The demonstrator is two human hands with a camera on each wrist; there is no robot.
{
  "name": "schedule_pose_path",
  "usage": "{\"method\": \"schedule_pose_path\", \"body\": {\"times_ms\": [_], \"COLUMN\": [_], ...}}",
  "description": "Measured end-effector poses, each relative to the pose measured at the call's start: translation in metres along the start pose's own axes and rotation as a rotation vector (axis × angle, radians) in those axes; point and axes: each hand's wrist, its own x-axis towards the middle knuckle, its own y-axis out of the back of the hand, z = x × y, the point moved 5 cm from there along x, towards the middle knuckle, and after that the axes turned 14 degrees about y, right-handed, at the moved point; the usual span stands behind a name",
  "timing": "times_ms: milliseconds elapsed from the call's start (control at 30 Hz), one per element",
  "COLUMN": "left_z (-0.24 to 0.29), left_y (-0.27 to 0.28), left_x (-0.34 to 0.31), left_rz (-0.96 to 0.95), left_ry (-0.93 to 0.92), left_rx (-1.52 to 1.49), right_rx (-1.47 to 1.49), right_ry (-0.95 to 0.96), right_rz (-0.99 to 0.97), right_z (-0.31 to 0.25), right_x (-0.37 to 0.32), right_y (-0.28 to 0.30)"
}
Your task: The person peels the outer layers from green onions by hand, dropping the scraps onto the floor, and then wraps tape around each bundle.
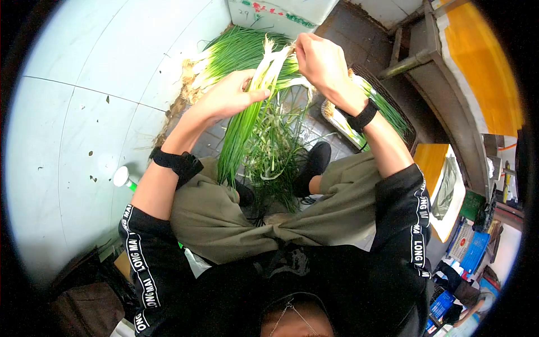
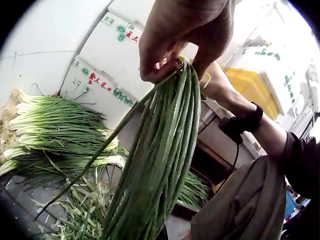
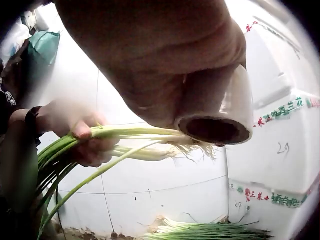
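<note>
My left hand (image 1: 233, 96) grips a bunch of green onions (image 1: 241, 126) around the pale stalks, with the long leaves hanging down. At the root end, the fingertips of my right hand (image 1: 325, 62) are curled against the roots. In the left wrist view, my left hand (image 2: 187, 30) is above the drooping leaves (image 2: 165, 150). The right wrist view has my right hand (image 3: 160, 65) close over the roots (image 3: 192, 145), while my left hand (image 3: 92, 142) holds the stalks. A pale, tube-like piece with a dark end (image 3: 215, 131) is at my right fingers; I cannot tell what it is.
A pile of green onions (image 1: 238, 53) lies by the wall, before white boxes (image 1: 275, 14). Loose leaves (image 1: 272, 149) litter the floor between my feet. On the right stand a basket of onions (image 1: 387, 106) and a metal-framed table (image 1: 460, 95).
</note>
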Motion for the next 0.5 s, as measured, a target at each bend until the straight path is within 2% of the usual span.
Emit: {"method": "schedule_pose_path", "body": {"times_ms": [67,133,167,233,267,367,433,500], "left_z": [0.004,0.018,0.014,0.006,-0.002,0.002,-0.001,-0.002], "left_y": [0.000,-0.008,-0.010,-0.019,-0.014,-0.004,0.000,0.003], "left_x": [-0.003,-0.023,-0.021,-0.019,-0.016,-0.016,-0.014,-0.012], "left_rz": [-0.014,-0.134,-0.133,-0.184,-0.161,-0.120,-0.127,-0.123], "left_ry": [0.006,0.094,0.089,-0.036,0.019,-0.027,0.016,-0.038], "left_rx": [-0.001,0.124,0.130,-0.074,-0.024,-0.043,-0.036,-0.175], "right_rx": [-0.010,-0.123,-0.096,-0.070,-0.028,0.157,0.234,0.310], "right_ry": [0.000,-0.126,-0.133,-0.199,-0.241,-0.236,-0.237,-0.220], "right_rz": [-0.012,-0.087,-0.025,-0.035,-0.061,-0.157,-0.248,-0.310], "right_z": [0.008,0.037,0.052,0.063,0.070,0.062,0.046,0.037], "right_x": [-0.002,-0.011,-0.016,-0.024,-0.028,-0.037,-0.041,-0.044], "right_y": [-0.004,-0.008,0.000,0.010,0.006,-0.006,-0.005,-0.006]}}
